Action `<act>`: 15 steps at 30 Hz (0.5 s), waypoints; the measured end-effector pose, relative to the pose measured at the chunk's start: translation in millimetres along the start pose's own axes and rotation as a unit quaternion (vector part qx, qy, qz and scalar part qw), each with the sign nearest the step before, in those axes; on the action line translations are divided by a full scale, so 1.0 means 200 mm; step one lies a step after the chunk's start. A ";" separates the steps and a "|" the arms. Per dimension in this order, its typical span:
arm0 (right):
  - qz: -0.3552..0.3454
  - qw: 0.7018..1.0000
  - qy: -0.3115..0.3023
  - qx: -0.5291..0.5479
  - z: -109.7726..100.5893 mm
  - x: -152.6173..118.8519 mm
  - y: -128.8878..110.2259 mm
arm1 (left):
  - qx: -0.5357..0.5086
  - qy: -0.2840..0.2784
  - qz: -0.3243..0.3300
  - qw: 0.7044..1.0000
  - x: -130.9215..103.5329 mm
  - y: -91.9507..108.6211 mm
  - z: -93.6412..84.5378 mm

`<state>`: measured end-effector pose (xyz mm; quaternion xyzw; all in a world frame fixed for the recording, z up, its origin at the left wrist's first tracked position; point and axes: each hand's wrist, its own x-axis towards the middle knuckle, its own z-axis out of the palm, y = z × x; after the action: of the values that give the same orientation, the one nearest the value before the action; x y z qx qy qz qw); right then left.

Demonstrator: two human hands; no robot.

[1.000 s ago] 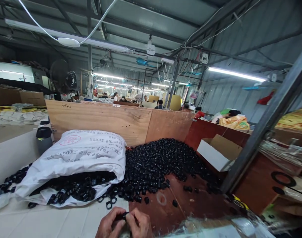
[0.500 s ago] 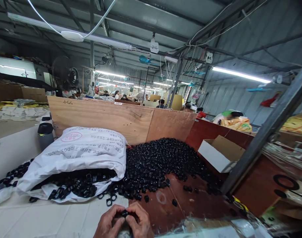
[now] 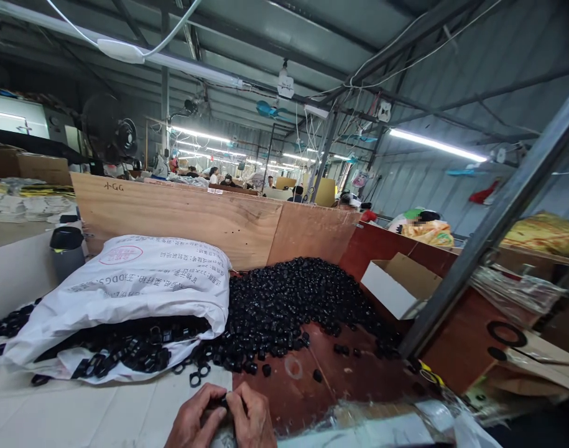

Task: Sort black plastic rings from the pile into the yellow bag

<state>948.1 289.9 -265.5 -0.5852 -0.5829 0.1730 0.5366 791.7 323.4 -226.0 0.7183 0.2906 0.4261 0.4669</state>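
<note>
At the bottom edge the left hand (image 3: 191, 423) and the right hand (image 3: 251, 420) are pressed together, and between their fingertips sits a small black part (image 3: 224, 401); both grips are closed narrow on it, thumb and forefinger pinching from each side. Only a little of the part shows, so its shape I cannot tell. The hands hover over the worktop (image 3: 102, 417), which is pale and smooth on the left and dark red-brown board on the right. Just beyond the hands a few black rings (image 3: 195, 376) lie loose, thin and round. Behind them a white woven sack (image 3: 139, 280) lies on its side, its mouth open and spilling more rings. To the right of the sack rises a big pile (image 3: 293, 298) of small black glossy pieces, heaped against a plywood wall (image 3: 181, 218). Farther right a cardboard box (image 3: 398, 286) stands open near a slanted metal post (image 3: 489, 224). Compared with half a second before, the hands stay joined on the part in nearly the same place, and the whole view has shifted a little to the left and lower.
</note>
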 end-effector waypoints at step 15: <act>0.088 0.988 -0.086 0.093 -0.10 0.06 -0.16 | 0.086 -0.042 0.064 0.993 0.02 0.00 -0.05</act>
<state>952.1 282.8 -225.9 -0.5646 -0.5547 0.3228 0.5189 785.2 330.0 -223.6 0.7898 0.2601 0.3981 0.3874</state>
